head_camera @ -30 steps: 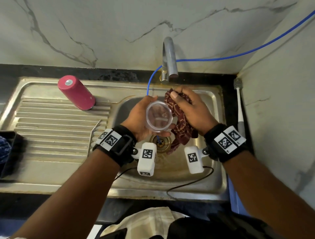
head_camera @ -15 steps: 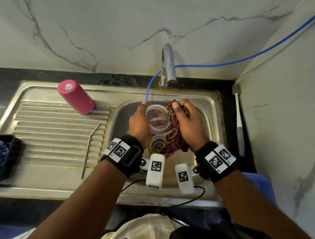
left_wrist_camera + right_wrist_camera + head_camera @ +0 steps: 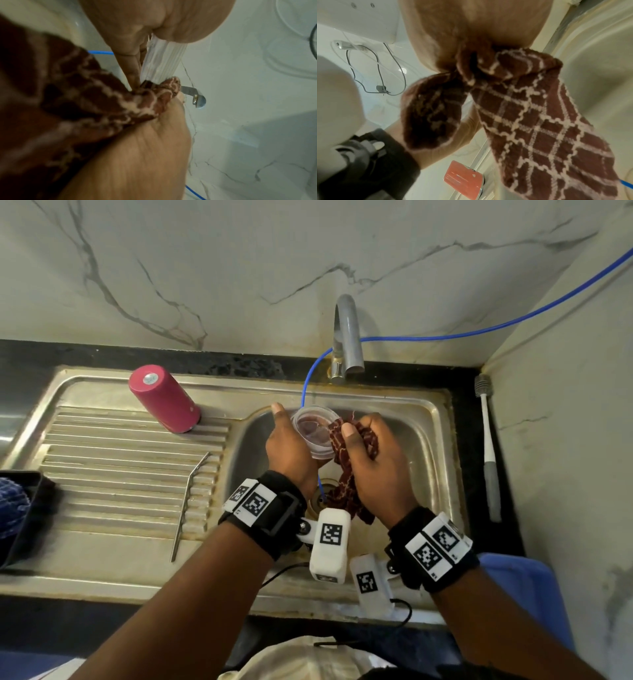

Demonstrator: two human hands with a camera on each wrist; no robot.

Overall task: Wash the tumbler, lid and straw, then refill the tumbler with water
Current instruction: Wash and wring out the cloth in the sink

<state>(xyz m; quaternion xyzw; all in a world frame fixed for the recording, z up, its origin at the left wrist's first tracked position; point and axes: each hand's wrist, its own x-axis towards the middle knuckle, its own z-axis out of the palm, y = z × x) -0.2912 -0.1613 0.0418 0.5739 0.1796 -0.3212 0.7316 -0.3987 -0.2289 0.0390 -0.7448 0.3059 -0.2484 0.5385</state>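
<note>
Over the sink (image 3: 442,419) basin, the left hand (image 3: 291,446) grips a clear, ribbed plastic lid (image 3: 317,433), see-through enough that the dark red checked cloth (image 3: 346,470) shows through it. The right hand (image 3: 373,460) has its fingers curled tight around that cloth, bunched against the lid's edge with the rest hanging toward the drain. The pink tumbler (image 3: 164,398) stands upside down on the draining board, and the bent metal straw (image 3: 190,498) lies on the ridges nearby.
</note>
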